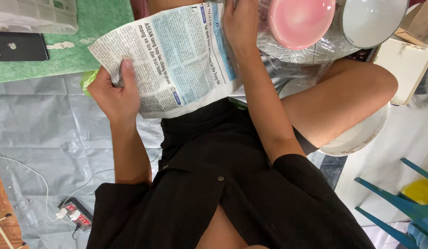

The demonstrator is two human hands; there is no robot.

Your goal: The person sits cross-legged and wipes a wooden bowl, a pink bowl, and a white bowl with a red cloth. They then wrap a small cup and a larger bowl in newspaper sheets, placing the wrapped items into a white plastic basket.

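Newspaper sheet (177, 60): thin matt paper, creased. Pink bowl (299, 20): smooth, glossy. Floor sheet (43, 124): grey plastic, wrinkled, faint sheen. Mat (96, 41), far left: green, matt, fuzzy cloth. Shirt (223, 184): black matt fabric.

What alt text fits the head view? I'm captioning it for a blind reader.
A seated person in black holds a newspaper sheet, left hand gripping one edge, right hand on the far edge beside a pink bowl. A phone lies on a green mat; a power strip sits on grey sheeting.

The grey plastic sheet (43, 115) left of the newspaper (177, 64) lies open. To the right, pink bowl (299, 20), white basin (373, 18) and raised knee (357, 92) seem to crowd the way.
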